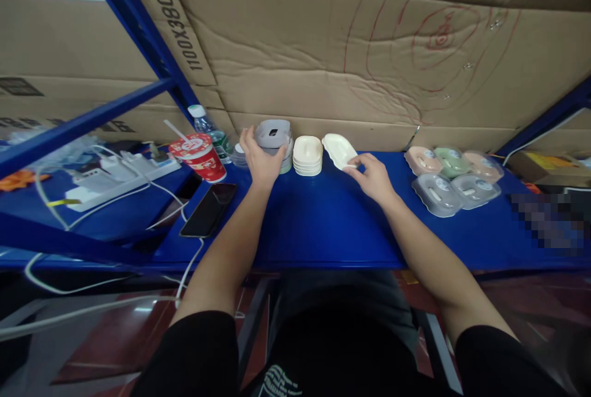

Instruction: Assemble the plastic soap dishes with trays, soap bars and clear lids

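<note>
My left hand (259,156) reaches to a stack of grey plastic lids (274,134) at the back of the blue shelf (323,224) and touches its side; whether it grips a piece is unclear. Just right of that stack stands a pile of cream trays (307,154). My right hand (372,178) pinches the near edge of a single cream tray (338,149), which is tilted up off the shelf beside the pile.
Several packed cases in pink, green and grey (453,175) lie at the right. A red paper cup with a straw (199,156), a water bottle (210,130), a black phone (209,209) and a power strip with white cables (124,178) sit at the left. Cardboard lines the back.
</note>
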### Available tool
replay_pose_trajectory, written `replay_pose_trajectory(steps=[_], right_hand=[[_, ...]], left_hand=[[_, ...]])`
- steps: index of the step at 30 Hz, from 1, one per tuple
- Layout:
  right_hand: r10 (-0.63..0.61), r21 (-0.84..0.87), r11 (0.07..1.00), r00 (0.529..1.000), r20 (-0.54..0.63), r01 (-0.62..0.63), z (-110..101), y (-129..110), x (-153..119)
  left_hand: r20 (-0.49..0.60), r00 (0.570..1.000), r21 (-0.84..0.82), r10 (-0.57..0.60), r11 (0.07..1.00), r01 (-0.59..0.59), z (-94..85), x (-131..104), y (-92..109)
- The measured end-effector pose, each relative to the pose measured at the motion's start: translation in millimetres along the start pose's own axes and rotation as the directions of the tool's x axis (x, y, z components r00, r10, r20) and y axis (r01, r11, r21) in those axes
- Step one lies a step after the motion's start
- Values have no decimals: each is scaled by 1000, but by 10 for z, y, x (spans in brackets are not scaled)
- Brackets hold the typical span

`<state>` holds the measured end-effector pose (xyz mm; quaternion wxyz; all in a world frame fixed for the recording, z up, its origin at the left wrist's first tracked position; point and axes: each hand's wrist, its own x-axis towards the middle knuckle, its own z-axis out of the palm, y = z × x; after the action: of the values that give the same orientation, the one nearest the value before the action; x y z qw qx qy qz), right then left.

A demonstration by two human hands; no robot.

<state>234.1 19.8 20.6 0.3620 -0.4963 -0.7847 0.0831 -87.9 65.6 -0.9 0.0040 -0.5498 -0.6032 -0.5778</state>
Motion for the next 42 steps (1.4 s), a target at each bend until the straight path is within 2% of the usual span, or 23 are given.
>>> replay_pose_trajectory(steps=[2, 5, 9, 13, 17, 21, 24, 27, 31, 33, 35, 37, 38, 40, 42], right_hand=[[-9, -7, 1000, 997, -78, 9, 100, -123, 116], [-25, -79, 997, 998, -63, 20, 298, -350, 341], [45, -149, 987, 997, -65, -55, 652, -635, 574], [87, -159, 983, 994, -62, -96, 989, -829, 629], [137, -191, 971, 990, -35, -141, 1106, -915, 576], [91, -216, 971, 994, -52, -101, 930, -802, 474], [38, -207, 976, 990, -136, -66, 595, -518, 315], [166, -198, 957, 962, -217, -210, 103, -81, 25], [268, -374, 861, 932, -243, -345, -560, 523, -483], [336, -467, 781, 909, -247, -415, -754, 701, -702], [390, -530, 730, 900, -194, -431, -805, 739, -853], [373, -547, 753, 922, -103, -365, -731, 640, -918], [330, -531, 791, 943, -50, -305, -665, 553, -918], [195, -450, 882, 978, 75, -141, -520, 352, -858], [85, -387, 922, 986, 141, -25, -395, 181, -725]], left_hand=[[9, 1000, 2, -7, 1000, 7, 11, -11, 9], [15, 1000, 1, -14, 1000, 14, 30, -29, 11], [-8, 1000, -5, -27, 1000, 27, 33, -44, 19], [-5, 998, -5, -59, 998, 59, 33, -55, 30], [5, 996, -17, -84, 996, 84, 44, -71, 54], [-6, 996, -5, -90, 996, 90, 24, -92, 115], [-34, 999, 22, -30, 999, 31, -23, -116, 199], [-46, 998, 39, 50, 998, -48, -76, -153, 322], [-21, 986, 19, 166, 986, -166, -109, -242, 510], [14, 975, -10, 223, 975, -223, -92, -311, 590], [76, 957, -34, 282, 959, -280, -49, -396, 649], [171, 918, -57, 357, 934, -352, 10, -489, 686], [234, 885, -76, 403, 915, -396, 42, -533, 696], [369, 786, -132, 496, 865, -483, 100, -609, 699], [489, 667, -197, 562, 816, -544, 143, -661, 685]])
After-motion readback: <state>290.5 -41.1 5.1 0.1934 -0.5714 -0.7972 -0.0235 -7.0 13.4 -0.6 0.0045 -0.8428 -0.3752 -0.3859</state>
